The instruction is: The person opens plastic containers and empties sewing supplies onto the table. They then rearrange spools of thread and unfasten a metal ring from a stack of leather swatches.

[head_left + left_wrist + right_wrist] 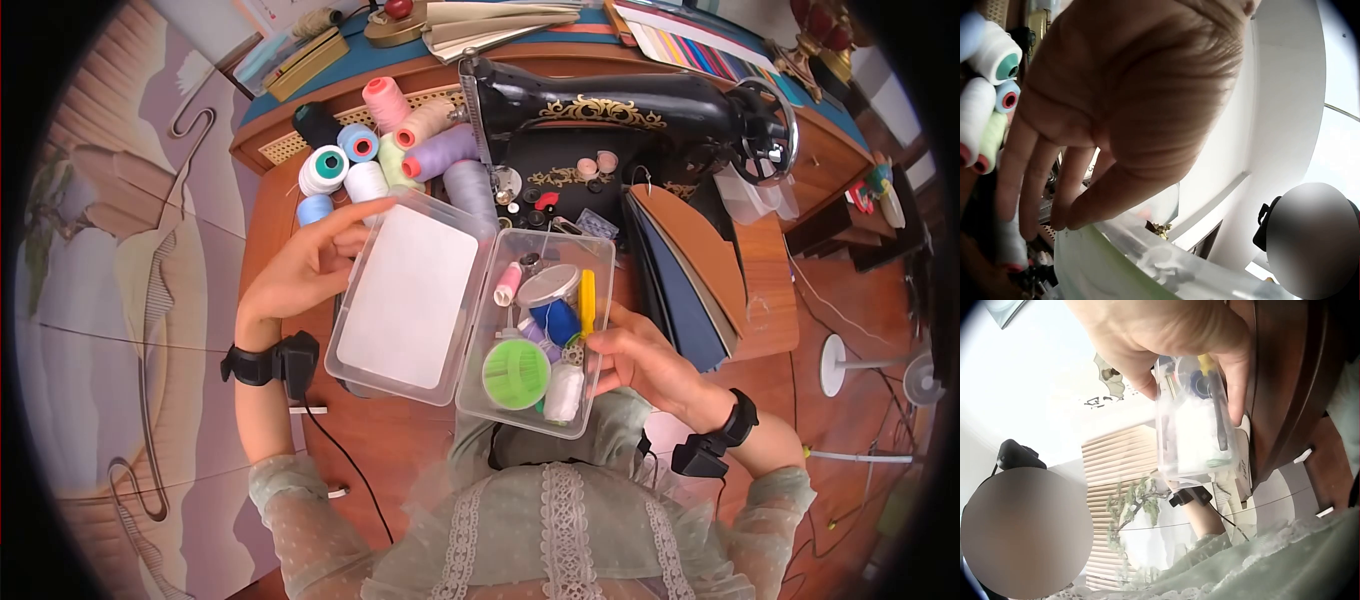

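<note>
A clear plastic case lies open like a book above the lap, its lid at left, with a white sheet, and its filled tray at right. My left hand pinches the lid's outer edge near the top; in the left wrist view that hand has its thumb and fingertips at the rim. Around the tray's right side my right hand grips, with thumb and fingers on either side of the case in the right wrist view. Inside lie a green round needle case, a yellow tool and a pink spool.
Behind the case, a black sewing machine stands on the wooden table. Thread cones crowd its left side; buttons and small notions lie below its arm. Brown and blue fabric or leather pieces lie at right, near a clear container.
</note>
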A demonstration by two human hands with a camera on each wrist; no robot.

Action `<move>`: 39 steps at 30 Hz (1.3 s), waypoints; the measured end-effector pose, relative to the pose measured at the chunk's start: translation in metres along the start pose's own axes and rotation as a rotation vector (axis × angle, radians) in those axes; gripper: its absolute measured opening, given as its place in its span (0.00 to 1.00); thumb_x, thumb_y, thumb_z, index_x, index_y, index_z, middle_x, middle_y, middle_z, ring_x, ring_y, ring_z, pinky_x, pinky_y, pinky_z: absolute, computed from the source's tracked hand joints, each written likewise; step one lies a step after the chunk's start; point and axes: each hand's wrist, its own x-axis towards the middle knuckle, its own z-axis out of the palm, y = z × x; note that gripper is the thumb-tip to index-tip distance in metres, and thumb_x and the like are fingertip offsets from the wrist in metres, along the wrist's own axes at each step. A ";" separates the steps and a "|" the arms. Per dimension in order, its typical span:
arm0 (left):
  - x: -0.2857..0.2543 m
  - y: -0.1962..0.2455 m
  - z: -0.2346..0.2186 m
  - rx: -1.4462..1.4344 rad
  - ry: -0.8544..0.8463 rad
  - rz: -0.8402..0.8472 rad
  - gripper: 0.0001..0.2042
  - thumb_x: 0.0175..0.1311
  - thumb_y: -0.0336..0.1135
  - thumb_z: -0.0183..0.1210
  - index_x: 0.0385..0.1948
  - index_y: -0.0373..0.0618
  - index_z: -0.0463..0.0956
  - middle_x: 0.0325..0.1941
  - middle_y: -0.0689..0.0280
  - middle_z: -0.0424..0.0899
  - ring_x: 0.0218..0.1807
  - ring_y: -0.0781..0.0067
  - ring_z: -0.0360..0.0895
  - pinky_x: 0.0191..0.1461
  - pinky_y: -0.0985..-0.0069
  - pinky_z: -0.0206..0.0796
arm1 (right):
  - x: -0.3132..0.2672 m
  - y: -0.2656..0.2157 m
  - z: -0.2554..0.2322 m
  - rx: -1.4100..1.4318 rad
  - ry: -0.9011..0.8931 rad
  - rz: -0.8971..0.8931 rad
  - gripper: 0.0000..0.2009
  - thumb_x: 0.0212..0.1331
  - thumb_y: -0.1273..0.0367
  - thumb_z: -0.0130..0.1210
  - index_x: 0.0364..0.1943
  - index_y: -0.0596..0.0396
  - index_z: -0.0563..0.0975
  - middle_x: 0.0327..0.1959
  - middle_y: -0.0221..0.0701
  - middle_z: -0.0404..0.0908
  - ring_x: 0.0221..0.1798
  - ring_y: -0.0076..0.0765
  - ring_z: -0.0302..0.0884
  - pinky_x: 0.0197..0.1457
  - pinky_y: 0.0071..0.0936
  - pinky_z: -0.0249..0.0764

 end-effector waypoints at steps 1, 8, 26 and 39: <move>0.000 -0.003 0.002 -0.120 0.042 0.023 0.30 0.57 0.16 0.51 0.65 0.42 0.58 0.47 0.62 0.80 0.50 0.76 0.75 0.54 0.77 0.65 | 0.001 0.000 0.000 -0.003 0.003 -0.015 0.30 0.57 0.59 0.56 0.59 0.60 0.59 0.49 0.34 0.74 0.48 0.31 0.79 0.45 0.28 0.80; 0.003 -0.026 0.003 0.076 0.136 -0.051 0.37 0.56 0.24 0.58 0.69 0.43 0.49 0.61 0.57 0.70 0.59 0.73 0.69 0.60 0.75 0.61 | 0.007 -0.005 0.011 0.003 0.000 -0.071 0.30 0.58 0.62 0.50 0.63 0.58 0.56 0.50 0.35 0.74 0.45 0.30 0.79 0.48 0.35 0.80; -0.035 0.018 0.004 0.629 0.337 0.186 0.19 0.36 0.28 0.69 0.36 0.41 0.76 0.60 0.57 0.71 0.58 0.59 0.73 0.60 0.64 0.63 | 0.014 0.008 0.024 -0.003 -0.252 0.171 0.32 0.59 0.54 0.52 0.63 0.56 0.58 0.56 0.36 0.69 0.54 0.37 0.75 0.49 0.37 0.78; -0.018 0.015 -0.008 0.383 0.324 0.149 0.19 0.37 0.26 0.69 0.37 0.41 0.76 0.59 0.60 0.70 0.57 0.65 0.73 0.61 0.65 0.64 | 0.023 0.023 0.024 0.113 -0.129 0.170 0.23 0.65 0.55 0.45 0.55 0.58 0.65 0.49 0.35 0.75 0.47 0.32 0.79 0.46 0.32 0.79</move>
